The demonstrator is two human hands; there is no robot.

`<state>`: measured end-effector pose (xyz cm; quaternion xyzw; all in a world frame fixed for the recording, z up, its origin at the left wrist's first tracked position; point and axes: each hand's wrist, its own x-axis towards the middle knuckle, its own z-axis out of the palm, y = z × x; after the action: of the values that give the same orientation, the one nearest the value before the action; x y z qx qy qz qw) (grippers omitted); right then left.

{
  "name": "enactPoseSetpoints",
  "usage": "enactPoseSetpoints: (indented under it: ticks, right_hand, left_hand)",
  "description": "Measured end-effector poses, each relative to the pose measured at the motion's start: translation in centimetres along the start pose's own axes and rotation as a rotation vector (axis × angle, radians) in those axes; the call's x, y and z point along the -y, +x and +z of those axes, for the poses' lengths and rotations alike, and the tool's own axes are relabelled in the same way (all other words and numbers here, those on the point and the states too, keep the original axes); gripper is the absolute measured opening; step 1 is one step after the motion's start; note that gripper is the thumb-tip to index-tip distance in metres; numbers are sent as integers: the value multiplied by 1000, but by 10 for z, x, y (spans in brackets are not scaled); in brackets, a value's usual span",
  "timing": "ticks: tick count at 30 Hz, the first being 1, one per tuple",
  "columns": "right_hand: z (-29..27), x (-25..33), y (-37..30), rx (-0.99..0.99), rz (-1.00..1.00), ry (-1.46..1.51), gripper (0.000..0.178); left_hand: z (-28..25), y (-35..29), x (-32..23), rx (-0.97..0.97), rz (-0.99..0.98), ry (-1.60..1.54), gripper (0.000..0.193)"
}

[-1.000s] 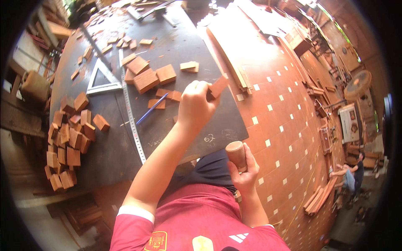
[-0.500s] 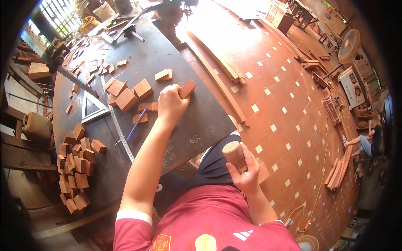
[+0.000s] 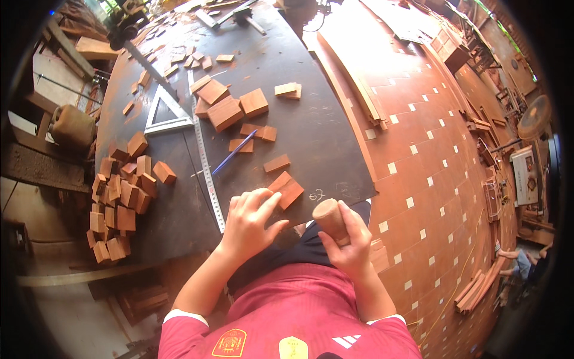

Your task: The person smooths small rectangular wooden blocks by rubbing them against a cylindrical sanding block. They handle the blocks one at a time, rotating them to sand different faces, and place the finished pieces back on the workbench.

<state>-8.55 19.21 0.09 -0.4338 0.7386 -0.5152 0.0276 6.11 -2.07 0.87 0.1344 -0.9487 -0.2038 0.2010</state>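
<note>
My left hand (image 3: 248, 224) is over the near edge of the dark worktable, its fingers spread and nothing gripped. Its fingertips reach the left edge of a reddish wooden block (image 3: 287, 190); whether they touch it I cannot tell. A thinner wooden block (image 3: 277, 163) lies just beyond. Held in my right hand (image 3: 351, 242) is a pale, rounded wooden cylinder (image 3: 330, 218), its flat end up, over my lap to the right. My fingers hide its lower part.
On the dark worktable (image 3: 173, 209) are a white set square (image 3: 164, 116), a tape measure (image 3: 206, 173), a blue pen (image 3: 234, 151) and a pile of blocks (image 3: 125, 191). A saw blade (image 3: 149, 69) stands at the left. Long boards (image 3: 347, 78) lie beyond the right edge.
My left hand has drawn back toward me and let go of a wooden block, which seems to lie near the table edge now. My right hand still holds the cylinder. The view has shifted.
</note>
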Motion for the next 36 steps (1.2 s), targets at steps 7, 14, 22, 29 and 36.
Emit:
enactPoseSetpoints:
  ticks: [7, 14, 22, 29, 36]
  right_hand:
    - [32, 2, 28, 37, -46, -47, 74]
    - [46, 0, 25, 162, -246, -131, 72]
    - [40, -8, 28, 163, -273, -180, 76]
    - [44, -6, 31, 98, -216, -200, 78]
    - [41, -15, 40, 71, -193, -205, 75]
  left_hand:
    - [7, 10, 4, -36, -161, -75, 78]
    - [29, 12, 9, -97, -201, -171, 69]
    - [28, 13, 10, -106, -194, -222, 69]
    - [28, 14, 9, -114, -222, -235, 69]
    - [27, 16, 6, -131, -221, -240, 67]
